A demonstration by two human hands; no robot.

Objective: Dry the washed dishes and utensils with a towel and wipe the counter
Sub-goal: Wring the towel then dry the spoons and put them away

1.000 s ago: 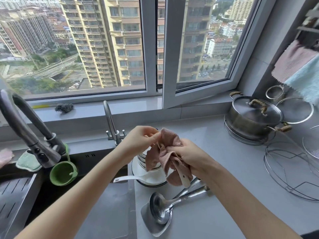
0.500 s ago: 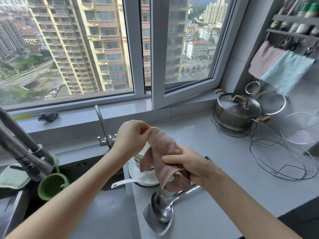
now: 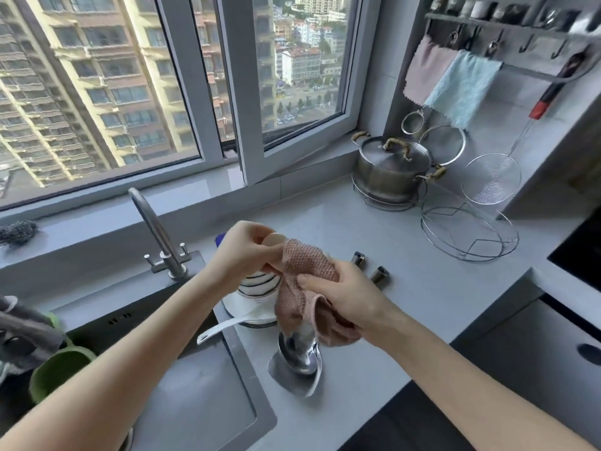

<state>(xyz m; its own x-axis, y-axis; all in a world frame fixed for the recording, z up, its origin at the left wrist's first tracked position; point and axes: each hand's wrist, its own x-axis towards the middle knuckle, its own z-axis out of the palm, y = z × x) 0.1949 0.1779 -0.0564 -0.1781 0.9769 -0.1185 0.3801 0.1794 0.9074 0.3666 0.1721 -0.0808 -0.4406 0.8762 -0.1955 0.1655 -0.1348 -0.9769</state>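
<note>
Ladle (image 3: 297, 358) before bowls (image 3: 257, 284); pot (image 3: 390, 174) behind.

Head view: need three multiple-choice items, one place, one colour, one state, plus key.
1. Where is the lidded pot? A on a chair; B on the floor; C on the counter by the window.
2. What colour is the towel in use? A pink; B yellow; C black.
3. What is the left hand doing? A lying flat; B pinching a spoon; C hanging idle.
Key: 1 C, it sits on a wire stand in the counter's corner; 2 A, the right hand grips pink cloth; 3 B, its fingers close on the spoon's pale end.
</note>
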